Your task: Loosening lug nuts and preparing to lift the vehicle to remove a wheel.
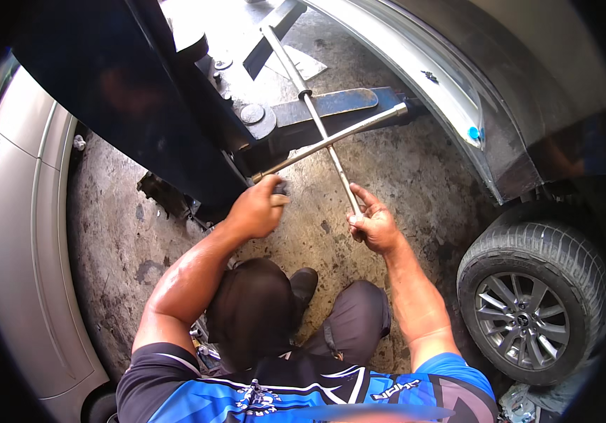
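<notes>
My right hand (373,222) is closed round the lower end of a long-armed cross-shaped lug wrench (318,118). The wrench stretches up and away from me, with a black ring on its far arm, over the blue steel lift arm (328,106). At the left end of its crossbar is my left hand (255,210), fingers curled and a little blurred. A small dark thing shows at those fingertips, too unclear to name. Whether the left hand touches the crossbar I cannot tell.
A dark lift post (134,84) rises at the left, beyond it a beige car (17,204). To the right hangs a raised car body (451,92), its sill edge near the wrench. A wheel (522,317) is at the lower right. My knees are bent over the stained concrete floor (423,211).
</notes>
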Demonstrator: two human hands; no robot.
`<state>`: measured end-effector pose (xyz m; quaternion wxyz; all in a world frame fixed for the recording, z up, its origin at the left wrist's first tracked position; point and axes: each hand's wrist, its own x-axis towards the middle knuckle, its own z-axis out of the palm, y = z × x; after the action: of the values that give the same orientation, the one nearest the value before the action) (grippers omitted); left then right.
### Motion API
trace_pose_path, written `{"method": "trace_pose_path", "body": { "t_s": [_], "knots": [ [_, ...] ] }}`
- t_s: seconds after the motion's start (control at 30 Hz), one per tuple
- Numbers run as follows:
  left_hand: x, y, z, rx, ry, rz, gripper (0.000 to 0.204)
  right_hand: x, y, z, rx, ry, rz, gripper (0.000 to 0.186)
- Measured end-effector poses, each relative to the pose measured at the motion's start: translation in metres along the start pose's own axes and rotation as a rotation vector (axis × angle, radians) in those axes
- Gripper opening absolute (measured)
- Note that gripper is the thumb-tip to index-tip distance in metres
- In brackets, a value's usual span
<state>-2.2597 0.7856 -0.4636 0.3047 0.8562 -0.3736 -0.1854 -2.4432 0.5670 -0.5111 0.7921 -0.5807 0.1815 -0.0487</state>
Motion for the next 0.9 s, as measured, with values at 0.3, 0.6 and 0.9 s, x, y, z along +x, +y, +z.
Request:
{"method": "trace_pose_path", "body": {
  "t_s": [0.3,0.6,0.9],
  "knots": [
    [0.100,0.052,0.044,0.351,-0.027,0.923,0.026,0.026,-0.017,0.031,0.254,0.123,-0.063,0.009],
    [0.090,0.063,0.072,0.432,-0.128,0.859,0.029,0.007,-0.013,0.041,0.357,0.224,-0.012,0.009],
    [0.112,0.068,0.043,0.333,-0.196,0.887,0.018,0.016,-0.023,0.037,0.455,0.129,-0.019,0.015]
  ]
}}
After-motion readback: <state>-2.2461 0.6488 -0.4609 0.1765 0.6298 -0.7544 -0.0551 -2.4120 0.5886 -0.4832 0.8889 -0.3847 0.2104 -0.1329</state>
